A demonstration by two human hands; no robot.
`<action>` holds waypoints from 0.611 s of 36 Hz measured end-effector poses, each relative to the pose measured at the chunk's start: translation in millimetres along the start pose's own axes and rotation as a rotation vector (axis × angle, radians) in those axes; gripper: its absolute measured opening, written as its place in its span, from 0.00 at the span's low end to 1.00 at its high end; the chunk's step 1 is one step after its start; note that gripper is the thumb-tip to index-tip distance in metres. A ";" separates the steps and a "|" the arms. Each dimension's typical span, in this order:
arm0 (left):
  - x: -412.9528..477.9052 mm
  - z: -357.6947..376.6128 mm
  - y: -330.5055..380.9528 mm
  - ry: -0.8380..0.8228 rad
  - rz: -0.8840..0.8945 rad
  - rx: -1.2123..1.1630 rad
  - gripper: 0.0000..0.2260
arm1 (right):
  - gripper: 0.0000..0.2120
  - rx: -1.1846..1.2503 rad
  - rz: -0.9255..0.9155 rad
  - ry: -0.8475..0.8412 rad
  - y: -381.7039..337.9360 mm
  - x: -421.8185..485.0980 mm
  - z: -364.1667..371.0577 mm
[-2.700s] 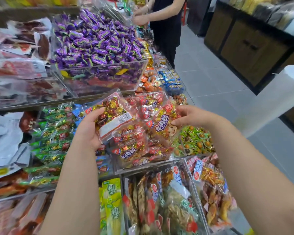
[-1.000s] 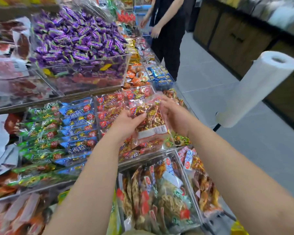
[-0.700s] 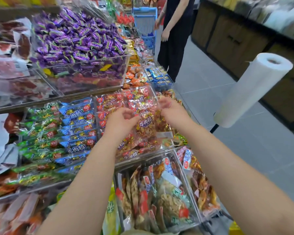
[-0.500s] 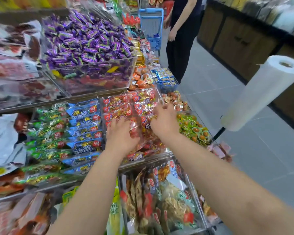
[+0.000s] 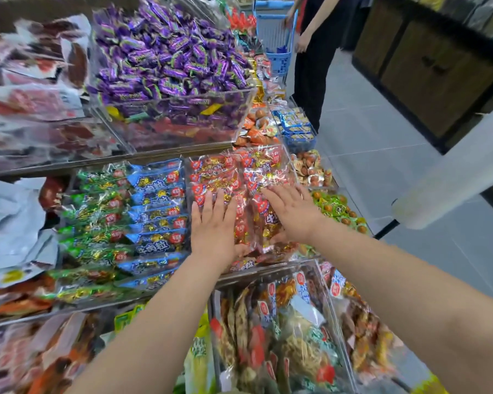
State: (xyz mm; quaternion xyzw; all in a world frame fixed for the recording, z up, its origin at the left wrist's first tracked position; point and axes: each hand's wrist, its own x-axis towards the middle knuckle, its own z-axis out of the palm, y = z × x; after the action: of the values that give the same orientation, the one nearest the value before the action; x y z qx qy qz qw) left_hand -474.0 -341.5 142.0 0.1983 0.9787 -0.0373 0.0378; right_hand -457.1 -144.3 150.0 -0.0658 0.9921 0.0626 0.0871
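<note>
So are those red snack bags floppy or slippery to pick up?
Probably floppy: the red snack bags are thin film holding small wrapped pieces. Likely slippery, since the film shines. Left hand and right hand press them, so probably sturdy.

The tiered shelf (image 5: 165,156) carries clear bins set side by side. On its middle tier one bin holds red packets (image 5: 219,172). At nine o'clock from them lie blue packets (image 5: 157,194), then green packets (image 5: 97,200). At twelve o'clock, one tier up, a bin is heaped with purple sweets (image 5: 165,58). At three o'clock sit small green sweets (image 5: 333,204), and at six o'clock, a tier down, bagged snacks (image 5: 285,336).
</note>
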 end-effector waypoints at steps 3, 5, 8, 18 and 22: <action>14.3 -1.2 -3.5 -0.062 0.051 0.051 0.52 | 0.57 -0.043 0.167 0.024 -19.2 -0.5 7.5; 21.6 -2.9 -6.8 -0.098 0.091 0.083 0.53 | 0.58 -0.024 0.231 0.001 -25.7 0.1 11.5; 24.3 -2.8 -9.3 -0.124 0.133 0.110 0.53 | 0.58 -0.026 0.192 -0.046 -25.8 -0.1 11.2; 38.4 -7.3 -12.2 -0.080 0.196 0.186 0.55 | 0.60 -0.040 0.156 -0.127 -19.4 16.2 10.8; 49.7 -17.0 -22.1 -0.125 0.306 0.157 0.55 | 0.57 -0.056 0.185 -0.126 -20.6 20.7 12.2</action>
State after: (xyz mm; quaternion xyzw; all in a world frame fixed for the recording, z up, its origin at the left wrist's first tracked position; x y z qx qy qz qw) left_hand -529.3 -341.1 155.8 0.3446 0.9269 -0.1196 0.0880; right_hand -472.4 -165.4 132.0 0.0279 0.9843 0.1021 0.1413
